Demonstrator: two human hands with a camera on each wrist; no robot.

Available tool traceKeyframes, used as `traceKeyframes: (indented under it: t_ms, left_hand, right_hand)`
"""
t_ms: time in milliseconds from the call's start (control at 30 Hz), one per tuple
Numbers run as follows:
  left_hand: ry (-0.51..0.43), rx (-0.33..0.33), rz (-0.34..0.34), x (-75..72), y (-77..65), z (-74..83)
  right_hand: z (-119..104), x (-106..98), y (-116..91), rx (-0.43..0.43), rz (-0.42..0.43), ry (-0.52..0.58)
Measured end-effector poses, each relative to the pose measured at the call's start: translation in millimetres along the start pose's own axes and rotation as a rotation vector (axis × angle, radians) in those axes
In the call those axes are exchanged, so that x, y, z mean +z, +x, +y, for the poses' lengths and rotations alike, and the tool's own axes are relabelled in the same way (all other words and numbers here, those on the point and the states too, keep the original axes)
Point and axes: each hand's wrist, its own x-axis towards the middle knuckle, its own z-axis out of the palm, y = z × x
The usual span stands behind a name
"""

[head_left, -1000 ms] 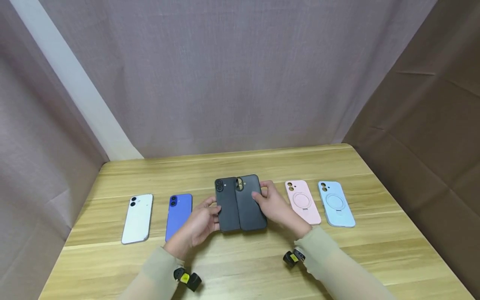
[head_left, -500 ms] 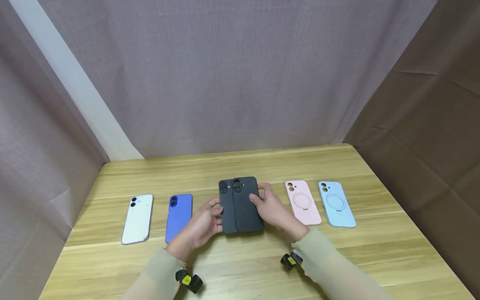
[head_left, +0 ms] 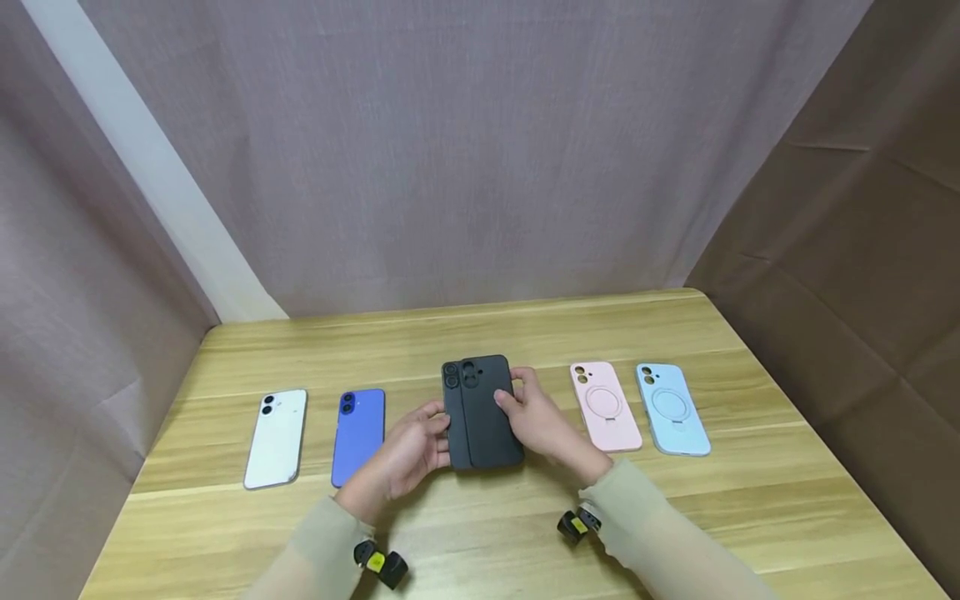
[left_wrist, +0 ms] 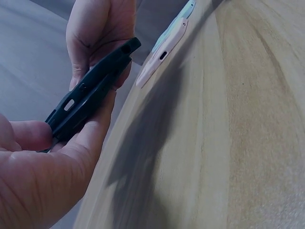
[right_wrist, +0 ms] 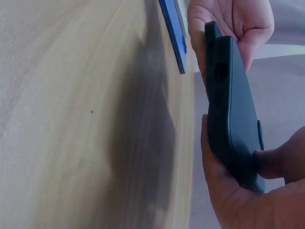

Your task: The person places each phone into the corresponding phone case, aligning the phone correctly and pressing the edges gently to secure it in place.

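In the head view, my left hand (head_left: 408,450) grips a black phone (head_left: 456,429) by its left edge, thumb on top and fingers beneath. A black phone case (head_left: 491,425) is held by my right hand (head_left: 543,421) at its right side, with the thumb pressing on its back. The case overlaps most of the phone, leaving only a left strip and the camera lenses showing. Seen from the left wrist, the case (left_wrist: 78,95) lies over the phone, both tilted. The right wrist view shows the case (right_wrist: 243,114) covering the phone, whose end (right_wrist: 211,36) sticks out. Both are raised above the table.
Left on the wooden table (head_left: 480,542) lie a white phone (head_left: 274,442) and a blue phone (head_left: 358,433), the latter beside my left forearm. A pink case (head_left: 611,429) and a light blue case (head_left: 678,429), both with rings, lie to the right. Curtains surround the table.
The case has slid left over the phone, from lying side by side at its edge to covering most of it. The phone has shifted slightly right, and both hands are closer together.
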Motion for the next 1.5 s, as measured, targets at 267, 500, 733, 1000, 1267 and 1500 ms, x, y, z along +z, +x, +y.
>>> traceKeyframes:
  t_ms: [267,500,733,1000,1267,1500]
  left_hand:
    - [-0.014,-0.006,-0.006,0.3,-0.4,-1.9]
    - [-0.053,-0.016,-0.010,-0.4,0.2,-3.8]
    - [-0.078,-0.020,-0.017,-0.9,1.0,-5.0]
    - [-0.085,-0.020,-0.027,0.9,2.6,-6.0]
    - [-0.092,-0.021,-0.035,3.4,4.2,-6.5]
    - [-0.028,-0.021,-0.013,6.2,6.8,-8.2]
  right_hand:
    - [2,1,0,-0.003,0.002,0.008]
    - [1,1,-3,-0.007,-0.002,0.020]
    - [2,1,-3,-0.014,-0.004,0.027]
    - [3,6,0,-0.004,0.005,-0.032]
    - [0,10,-1,-0.007,0.012,-0.084]
    - [-2,12,-3,-0.007,0.019,-0.126]
